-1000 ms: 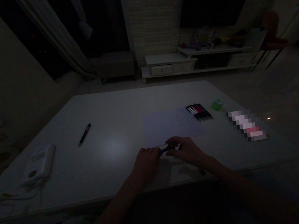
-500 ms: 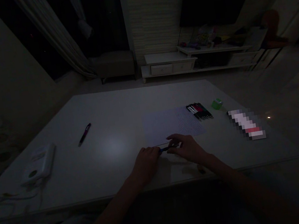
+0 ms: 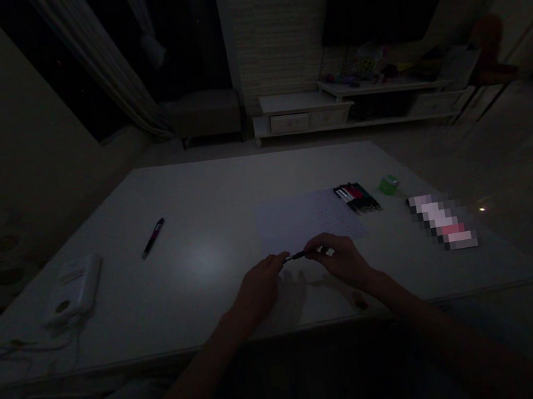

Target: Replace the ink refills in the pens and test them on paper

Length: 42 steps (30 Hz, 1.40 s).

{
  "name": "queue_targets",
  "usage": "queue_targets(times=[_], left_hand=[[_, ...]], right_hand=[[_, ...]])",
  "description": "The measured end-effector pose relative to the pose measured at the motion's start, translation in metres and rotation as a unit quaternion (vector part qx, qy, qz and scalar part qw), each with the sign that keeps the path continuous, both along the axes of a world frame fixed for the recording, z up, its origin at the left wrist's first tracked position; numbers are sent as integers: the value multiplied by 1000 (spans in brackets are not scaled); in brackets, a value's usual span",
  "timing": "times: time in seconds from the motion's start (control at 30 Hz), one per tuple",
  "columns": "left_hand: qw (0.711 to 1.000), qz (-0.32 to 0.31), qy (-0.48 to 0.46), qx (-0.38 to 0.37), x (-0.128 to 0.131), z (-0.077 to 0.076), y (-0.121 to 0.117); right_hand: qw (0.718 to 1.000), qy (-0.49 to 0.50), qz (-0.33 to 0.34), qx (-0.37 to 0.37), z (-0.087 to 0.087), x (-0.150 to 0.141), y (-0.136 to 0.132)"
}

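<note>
Near the front of the white table, a dark, slim pen [image 3: 298,256] is held between my two hands, just off the near edge of a written sheet. My left hand [image 3: 262,284] pinches its left end between thumb and fingers. The other end is in the closed fingertips of my right hand [image 3: 341,259]. A short dark middle stretch shows between the hands; both ends are covered by fingers. The sheet of paper [image 3: 294,218] lies just beyond, its right part filled with handwriting. On its right edge rests a row of several pens [image 3: 357,198].
A purple-and-black pen [image 3: 153,238] lies at the left of the table [image 3: 194,190]. Farther left is a white power box [image 3: 74,287] with cables. A green cube-like object [image 3: 388,185] and a pixelated item [image 3: 440,221] are at the right. A small brown object [image 3: 359,300] sits beside my right wrist.
My right fingers have closed around the pen's right end, and my left hand has shifted to a fingertip pinch. The pen has risen slightly in view, and its blue part no longer shows.
</note>
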State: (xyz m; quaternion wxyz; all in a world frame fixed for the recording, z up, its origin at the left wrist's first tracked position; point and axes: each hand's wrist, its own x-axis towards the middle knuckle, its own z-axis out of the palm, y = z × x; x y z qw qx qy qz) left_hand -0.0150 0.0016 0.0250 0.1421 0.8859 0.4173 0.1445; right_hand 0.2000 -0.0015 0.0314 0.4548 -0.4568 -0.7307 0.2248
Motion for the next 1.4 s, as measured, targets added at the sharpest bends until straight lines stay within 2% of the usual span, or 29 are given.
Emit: queue_targets(times=[0.07,0.27,0.37,0.47,0.6,0.67,0.8,1.0,1.07,1.23,1.4], left_hand=[[1000,-2,0,6,2,4,-1],[996,47,71,35,4,11,2],[993,62,84,57,-3,10,8],[992,78,81,58,-11,7,11],[991,84,87,53,-14,3,10],[991,75,91,59,-13,1,9],[991,53,107,66,-9,-1,5],[991,17,118,67,2,0,1],[991,18,118,64,1,0,1],[990,52,125,34,-16,1,5],[989,42,140,18,-18,2,0]], right_hand=[[1000,3,-1,-27,-1,-2,0],[997,-11,9,-76,7,2,1],[993,-38,-28,-110,9,17,8],[986,-76,-66,-135,-3,28,13],[985,-137,-52,-93,-26,27,15],[986,-149,-39,-57,-32,22,14],[993,-113,-31,-20,-29,8,8],[996,-85,35,-9,-21,-14,-3],[995,-93,31,-10,-21,-12,-4],[988,-149,-35,18,-29,8,-12],[979,-197,-41,32,-37,21,-21]])
